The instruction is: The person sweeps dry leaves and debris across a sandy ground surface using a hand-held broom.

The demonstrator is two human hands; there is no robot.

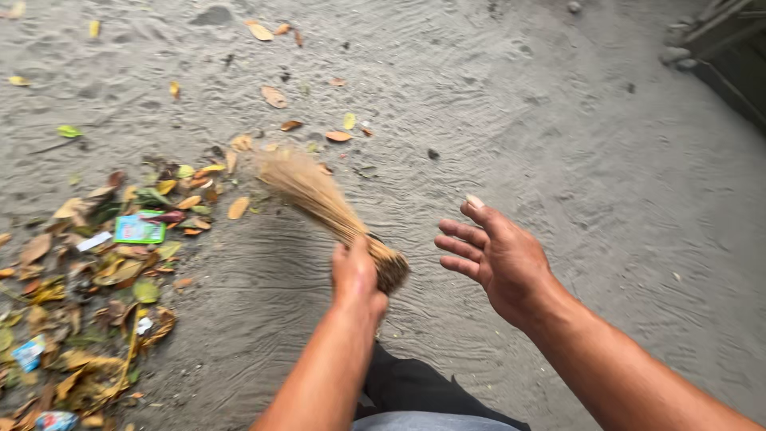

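My left hand [354,274] grips the bound end of a short straw hand broom [323,204]. Its bristles fan out toward the upper left and look blurred, low over the grey sandy ground [511,120]. The bristle tips reach the edge of a heap of dry leaves and litter [96,271]. My right hand [495,255] hovers to the right of the broom, palm turned left, fingers spread, holding nothing.
A green wrapper [139,229] and small blue packets [30,351] lie among the leaves. Loose leaves [274,96] scatter across the sand farther up. Stones and a dark edge [722,64] sit at the upper right. My dark trouser leg [415,387] shows at the bottom.
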